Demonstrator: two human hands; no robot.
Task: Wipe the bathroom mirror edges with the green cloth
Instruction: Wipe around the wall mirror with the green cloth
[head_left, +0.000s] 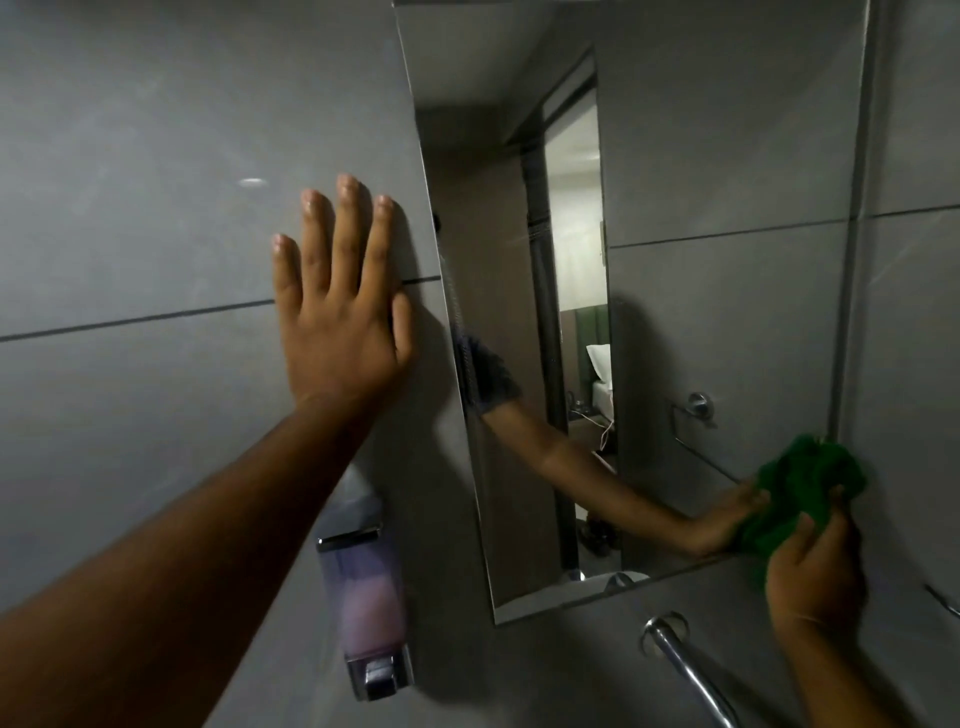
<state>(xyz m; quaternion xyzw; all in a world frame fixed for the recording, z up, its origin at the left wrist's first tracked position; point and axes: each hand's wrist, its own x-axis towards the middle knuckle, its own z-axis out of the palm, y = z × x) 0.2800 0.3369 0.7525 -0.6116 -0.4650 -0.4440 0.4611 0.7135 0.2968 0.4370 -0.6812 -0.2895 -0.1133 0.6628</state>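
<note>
Nearby, soap dispenser (363, 597) and tap (685, 665) flank mirror (675, 208).

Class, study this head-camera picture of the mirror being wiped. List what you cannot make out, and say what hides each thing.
1. Mirror: its top edge is cut off by the frame's upper border.
2. Mirror's lower right corner: covered by the green cloth and right hand.
3. Soap dispenser: blurred; any label is unreadable.
4. Chrome tap: its end runs out of the bottom edge.
5. Wall under the left hand: hidden by the flat palm.
</note>
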